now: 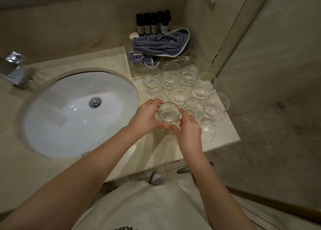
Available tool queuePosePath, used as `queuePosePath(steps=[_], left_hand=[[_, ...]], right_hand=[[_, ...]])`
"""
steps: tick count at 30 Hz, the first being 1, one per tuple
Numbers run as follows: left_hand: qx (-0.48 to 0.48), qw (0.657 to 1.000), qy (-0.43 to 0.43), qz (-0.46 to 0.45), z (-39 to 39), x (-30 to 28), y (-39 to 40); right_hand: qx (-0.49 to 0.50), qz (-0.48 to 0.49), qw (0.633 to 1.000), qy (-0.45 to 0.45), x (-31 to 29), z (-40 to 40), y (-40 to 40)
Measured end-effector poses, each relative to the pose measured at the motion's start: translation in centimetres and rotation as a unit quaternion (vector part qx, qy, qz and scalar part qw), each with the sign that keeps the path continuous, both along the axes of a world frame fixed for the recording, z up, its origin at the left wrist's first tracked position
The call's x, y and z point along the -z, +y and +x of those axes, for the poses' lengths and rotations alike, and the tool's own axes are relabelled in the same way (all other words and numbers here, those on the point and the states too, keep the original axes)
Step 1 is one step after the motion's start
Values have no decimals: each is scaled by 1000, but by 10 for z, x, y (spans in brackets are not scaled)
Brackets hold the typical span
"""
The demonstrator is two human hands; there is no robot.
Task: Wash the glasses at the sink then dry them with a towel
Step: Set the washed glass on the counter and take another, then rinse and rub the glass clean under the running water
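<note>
A clear round glass [168,113] stands upright over the counter, right of the sink [52,118]. My left hand [145,115] grips its left side with curled fingers, and my right hand [188,130] grips its right and near side. Behind and to the right, several more clear glasses [180,89] crowd the counter corner. A blue-grey towel [161,44] lies bunched on a clear tray behind them. The chrome tap [14,70] is at the far left, with no water running.
Several small dark bottles [152,24] line the back wall behind the towel. A wall closes the counter's right side. The counter edge [224,145] drops to the floor just right of the glasses. A foot [157,177] shows below the counter.
</note>
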State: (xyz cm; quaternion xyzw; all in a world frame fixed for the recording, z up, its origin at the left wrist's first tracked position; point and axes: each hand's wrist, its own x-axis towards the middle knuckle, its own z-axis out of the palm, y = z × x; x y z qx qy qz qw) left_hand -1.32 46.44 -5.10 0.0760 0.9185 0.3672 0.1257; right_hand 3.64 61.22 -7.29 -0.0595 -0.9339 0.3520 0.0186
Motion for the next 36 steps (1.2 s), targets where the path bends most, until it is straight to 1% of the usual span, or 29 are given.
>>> queuePosePath(steps=[5,7,10,13,15,17,20,22,26,29,33,36], left_hand=[[22,998,-1,-57,-2,-4,3],[25,998,-1,-60,-1,-4,3],[30,998,-6,-60,1,-7,-5],[63,992,-19,-105,1,-11,-28],[81,985,-46,-145,0,-15,-52],[90,977,-80,-177,-1,-19,-81],[78,970,-116,-200,3,-29,-136],[42,971,-124,-200,11,-39,-181],[-49,972,-128,-189,44,-54,-287],[-104,971,-134,-170,77,-66,-365],[-172,956,-126,-200,122,-82,-460],[-232,946,-122,-190,147,-86,-518]], right_hand=[[-23,71,996,-45,-9,-5,0],[-38,108,991,-65,-16,-7,0],[-71,189,976,-85,-31,-10,-2],[-102,257,956,-95,-51,-12,-8],[-128,271,949,-92,-66,-14,-19],[-200,269,937,-99,-80,-19,-39],[-337,282,891,-118,-92,-31,-91],[-388,290,867,-112,-96,-38,-138],[-456,294,834,-94,-99,-45,-247],[-492,269,824,-81,-98,-43,-334],[-551,239,797,-61,-96,-27,-444],[-583,235,777,-48,-94,-15,-510]])
